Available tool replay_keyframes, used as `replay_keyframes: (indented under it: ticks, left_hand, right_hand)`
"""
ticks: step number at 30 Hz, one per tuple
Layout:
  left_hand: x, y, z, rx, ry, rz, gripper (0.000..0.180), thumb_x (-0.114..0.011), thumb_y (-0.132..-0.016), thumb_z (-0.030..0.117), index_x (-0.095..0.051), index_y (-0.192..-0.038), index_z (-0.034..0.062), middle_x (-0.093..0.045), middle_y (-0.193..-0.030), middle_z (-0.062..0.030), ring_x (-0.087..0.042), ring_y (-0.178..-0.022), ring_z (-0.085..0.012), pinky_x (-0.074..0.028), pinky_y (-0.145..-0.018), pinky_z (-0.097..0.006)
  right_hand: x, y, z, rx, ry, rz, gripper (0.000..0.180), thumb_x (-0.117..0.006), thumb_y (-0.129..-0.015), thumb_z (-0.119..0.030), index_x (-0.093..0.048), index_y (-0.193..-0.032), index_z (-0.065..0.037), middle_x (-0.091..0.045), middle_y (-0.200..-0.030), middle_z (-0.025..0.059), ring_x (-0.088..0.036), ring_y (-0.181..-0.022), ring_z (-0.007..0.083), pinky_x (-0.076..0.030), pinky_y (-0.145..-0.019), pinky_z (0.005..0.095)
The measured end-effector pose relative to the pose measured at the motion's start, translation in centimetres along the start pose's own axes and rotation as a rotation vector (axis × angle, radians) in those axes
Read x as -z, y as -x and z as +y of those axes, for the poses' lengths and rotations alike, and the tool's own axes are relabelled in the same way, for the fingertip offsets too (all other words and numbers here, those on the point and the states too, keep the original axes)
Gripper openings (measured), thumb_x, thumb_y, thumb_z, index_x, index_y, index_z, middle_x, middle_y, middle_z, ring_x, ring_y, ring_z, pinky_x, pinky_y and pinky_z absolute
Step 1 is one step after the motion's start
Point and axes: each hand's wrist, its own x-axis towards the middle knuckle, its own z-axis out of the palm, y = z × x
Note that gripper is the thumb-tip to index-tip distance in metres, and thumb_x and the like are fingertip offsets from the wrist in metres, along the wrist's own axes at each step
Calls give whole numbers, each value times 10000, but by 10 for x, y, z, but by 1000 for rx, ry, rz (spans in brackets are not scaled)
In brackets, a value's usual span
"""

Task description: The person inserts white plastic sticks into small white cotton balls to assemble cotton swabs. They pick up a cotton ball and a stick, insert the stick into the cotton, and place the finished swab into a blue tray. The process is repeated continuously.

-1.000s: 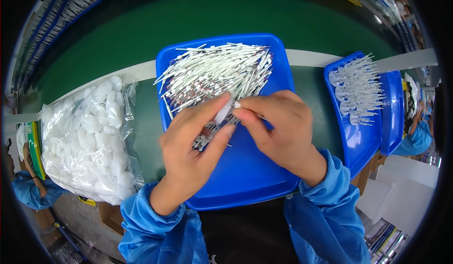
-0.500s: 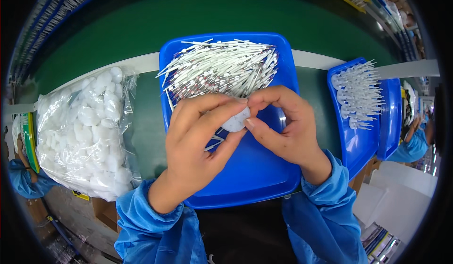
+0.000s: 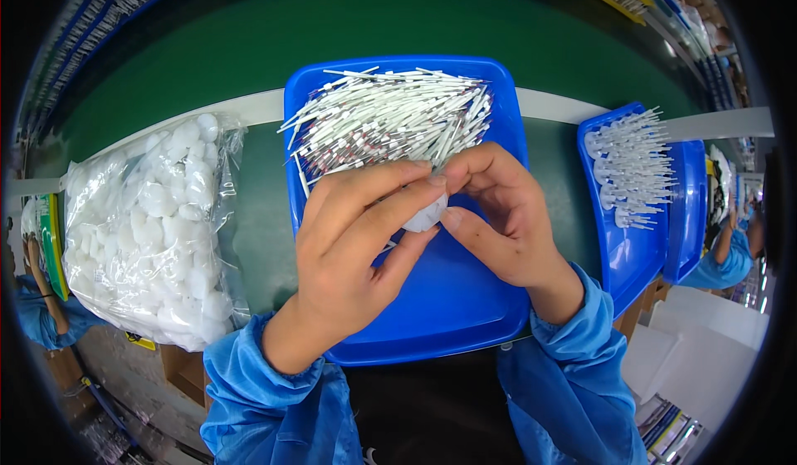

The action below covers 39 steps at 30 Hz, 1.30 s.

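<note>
Over the middle of a blue tray (image 3: 432, 315), a small white plastic disc (image 3: 426, 217) is pinched between my two hands. My left hand (image 3: 353, 249) grips its left side, the thumb under it and the fingers across its top. From the right, the thumb and bent fingers of my right hand (image 3: 506, 220) close on the disc's edge. The fingers cover much of it, and whether a thin part is held with it is hidden. Just beyond my fingers, the tray's far half holds a heap of thin white sticks (image 3: 390, 120) with dark and reddish bits among them.
A clear plastic bag (image 3: 149, 232) full of white discs lies on the green table at left. At right, a blue tray (image 3: 627, 253) holds rows of discs with upright sticks. Co-workers' blue sleeves (image 3: 726, 259) show at both sides. Racks of blue trays (image 3: 100, 33) stand far left.
The disc has tilted and shows less of its face. My right fingers have curled further over its far edge, and both hands have shifted slightly.
</note>
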Motion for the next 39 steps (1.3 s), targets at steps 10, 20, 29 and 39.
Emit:
replay_keyframes:
  ticks: [10,20,29,39]
  left_hand:
    - [2,2,1,-6,93,-84,545,-900,-735,-21,-771,-1262,36,-773,-1265,-139,-726,-1080,-337,-557,-940,-406]
    - [22,5,-27,401,683,287,270,-661,-1105,109,-754,-1317,-30,-674,-1353,-139,-697,-1043,-140,-601,-818,-253]
    - [21,2,-15,548,638,184,331,-669,-1098,84,-681,-1412,-19,-767,-1258,-139,-702,-1071,-133,-577,-884,-259]
    - [16,1,-10,580,678,110,351,-626,-1068,-47,-652,-1417,-21,-775,-1291,-173,-724,-1184,-177,-584,-981,-294]
  right_hand:
    - [10,5,-2,-157,51,64,139,-718,-1006,0,-659,-1132,-2,-754,-975,55,-717,-879,94,-568,-833,275]
    - [-49,6,-5,451,1288,-304,101,-763,-831,-150,-739,-927,-131,-728,-1043,22,-692,-966,215,-546,-895,395]
    - [-13,3,-6,513,1517,-145,118,-733,-801,-169,-746,-910,-124,-713,-1121,23,-660,-1042,208,-516,-1077,482]
    - [-18,-3,-7,462,1555,-172,50,-729,-809,-137,-726,-850,-109,-684,-976,11,-654,-980,196,-477,-1193,548]
